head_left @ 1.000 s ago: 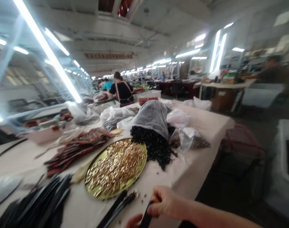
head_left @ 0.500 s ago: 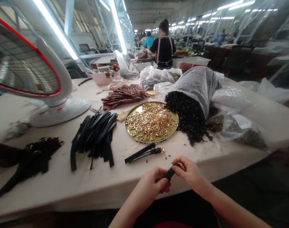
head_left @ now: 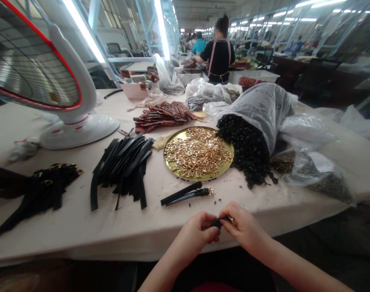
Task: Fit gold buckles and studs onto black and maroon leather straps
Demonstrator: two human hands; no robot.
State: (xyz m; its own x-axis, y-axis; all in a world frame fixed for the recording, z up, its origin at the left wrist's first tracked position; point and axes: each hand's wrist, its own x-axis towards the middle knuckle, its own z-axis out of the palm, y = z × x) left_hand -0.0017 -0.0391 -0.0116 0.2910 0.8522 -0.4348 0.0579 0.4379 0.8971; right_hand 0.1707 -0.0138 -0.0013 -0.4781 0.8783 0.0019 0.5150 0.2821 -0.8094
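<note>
Over the table's front edge, my left hand (head_left: 201, 231) pinches a short black strap (head_left: 216, 223). My right hand (head_left: 239, 221) grips the strap's other end, where a bit of gold-coloured metal shows between the fingers, probably a buckle. Most of the strap is hidden by my fingers. Just beyond my hands lie two black straps (head_left: 186, 194), one with a gold buckle (head_left: 210, 192) at its end. Farther back, a round gold tray (head_left: 220, 173) holds a heap of small gold buckles (head_left: 198, 150).
Loose black strips (head_left: 124, 166) lie left of the tray, with buckled black straps (head_left: 55, 182) farther left. A white fan (head_left: 78, 132) stands behind them. A plastic bag (head_left: 254, 103) spills small black pieces (head_left: 248, 150) on the right. Reddish strips (head_left: 163, 115) lie behind; a person (head_left: 220, 56) stands beyond.
The view has shifted slightly, so the table things sit a little farther right. My hands have drawn closer together on the strap, and less of it shows between them.
</note>
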